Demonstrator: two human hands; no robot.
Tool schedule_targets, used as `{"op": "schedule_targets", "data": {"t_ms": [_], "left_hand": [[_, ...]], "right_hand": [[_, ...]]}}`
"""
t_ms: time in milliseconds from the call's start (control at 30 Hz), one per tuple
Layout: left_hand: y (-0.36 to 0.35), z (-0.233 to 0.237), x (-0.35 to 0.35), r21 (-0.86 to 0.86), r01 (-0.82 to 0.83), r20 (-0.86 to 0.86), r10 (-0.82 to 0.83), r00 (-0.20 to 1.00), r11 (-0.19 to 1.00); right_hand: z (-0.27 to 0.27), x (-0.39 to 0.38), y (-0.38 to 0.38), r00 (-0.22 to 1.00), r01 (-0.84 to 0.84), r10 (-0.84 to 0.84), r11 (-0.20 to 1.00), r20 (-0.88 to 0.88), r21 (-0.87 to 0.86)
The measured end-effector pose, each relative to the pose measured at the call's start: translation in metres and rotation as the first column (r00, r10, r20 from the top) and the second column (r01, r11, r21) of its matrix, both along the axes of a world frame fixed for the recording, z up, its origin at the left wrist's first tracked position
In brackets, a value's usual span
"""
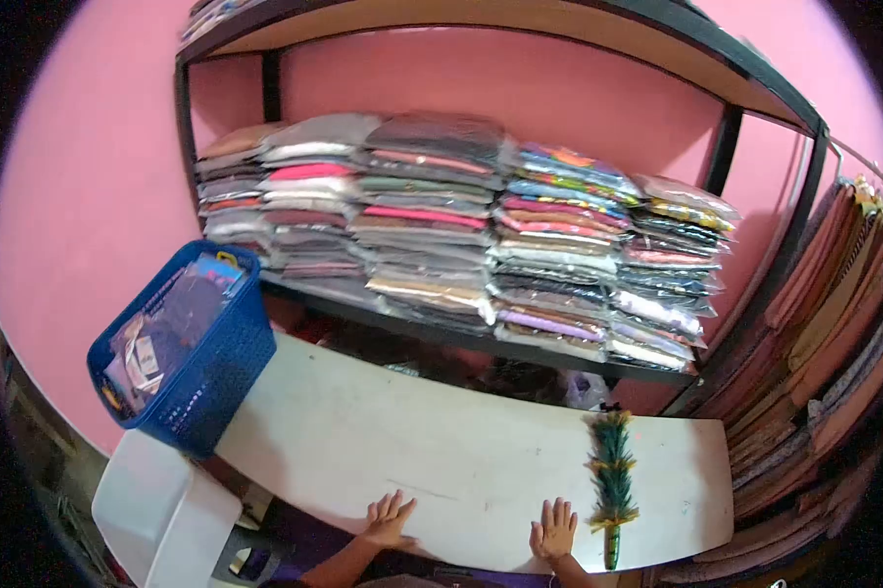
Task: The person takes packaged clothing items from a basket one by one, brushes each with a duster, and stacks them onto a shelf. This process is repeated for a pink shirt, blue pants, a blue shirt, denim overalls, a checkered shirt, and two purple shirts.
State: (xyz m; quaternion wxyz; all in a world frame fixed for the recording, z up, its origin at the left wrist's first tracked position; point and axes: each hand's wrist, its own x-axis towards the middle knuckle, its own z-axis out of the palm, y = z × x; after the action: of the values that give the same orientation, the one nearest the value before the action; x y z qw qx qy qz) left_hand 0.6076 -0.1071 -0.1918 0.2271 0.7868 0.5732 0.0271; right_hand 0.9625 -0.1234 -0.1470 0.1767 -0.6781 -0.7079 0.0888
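Observation:
My left hand (390, 519) lies palm down on the white table (383, 421) near its front edge, fingers spread, holding nothing. To its right, my right hand (555, 531) also rests flat by the front edge, fingers apart and nothing in them. Just right of that hand, a green feathery duster (613, 470) with yellowish tufts lies on the tabletop, its handle toward the front edge.
A blue basket (221, 367) of wrapped items stands at the table's left end, beside a white chair (152, 500). Behind, a dark-framed shelf (549, 358) bears stacks of bagged folded clothes (422, 216). Garments (824, 333) hang at the right.

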Motion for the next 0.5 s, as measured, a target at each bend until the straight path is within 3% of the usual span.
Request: {"op": "schedule_targets", "data": {"t_ms": [33,100,133,167,233,267,300,367,500], "left_hand": [[0.002,0.002,-0.009,-0.011,-0.013,-0.002,0.013,1.000,1.000],[0.007,0.003,-0.028,0.089,0.226,0.063,-0.232,0.971,0.970],[0.012,-0.003,-0.039,0.196,0.316,0.037,-0.329,0.944,0.928],[0.015,0.001,-0.051,0.192,0.305,0.035,-0.317,0.948,0.933],[0.023,0.019,-0.078,-0.186,0.334,0.424,-0.231,0.876,0.924],[0.023,0.028,-0.091,-0.276,0.269,0.412,-0.139,0.901,0.923],[0.025,0.023,-0.109,-0.179,0.267,0.406,-0.176,0.897,0.947],[0.019,0.094,-0.136,-0.082,0.179,0.381,-0.135,0.915,0.980],[0.026,0.163,-0.207,0.227,0.005,0.490,-0.118,0.864,0.974]], "right_hand": [[-0.011,-0.010,0.000,1.000,-0.013,0.013,1.000,-0.002,-0.011],[-0.042,-0.035,0.006,0.973,0.231,-0.231,0.973,0.030,0.004],[-0.027,-0.058,0.007,0.960,0.276,-0.280,0.952,-0.011,-0.131],[-0.022,-0.080,0.008,0.963,0.264,-0.268,0.955,-0.014,-0.134],[-0.020,-0.118,0.009,0.973,0.227,-0.231,0.966,-0.016,-0.122],[-0.032,-0.134,0.012,0.985,0.173,-0.173,0.980,0.009,-0.094],[-0.034,-0.152,0.015,0.987,0.160,-0.159,0.983,0.013,-0.092],[-0.036,-0.188,0.019,0.997,0.062,-0.059,0.996,0.055,-0.061],[-0.046,-0.242,0.028,0.995,-0.012,0.010,1.000,0.098,0.016]]}}
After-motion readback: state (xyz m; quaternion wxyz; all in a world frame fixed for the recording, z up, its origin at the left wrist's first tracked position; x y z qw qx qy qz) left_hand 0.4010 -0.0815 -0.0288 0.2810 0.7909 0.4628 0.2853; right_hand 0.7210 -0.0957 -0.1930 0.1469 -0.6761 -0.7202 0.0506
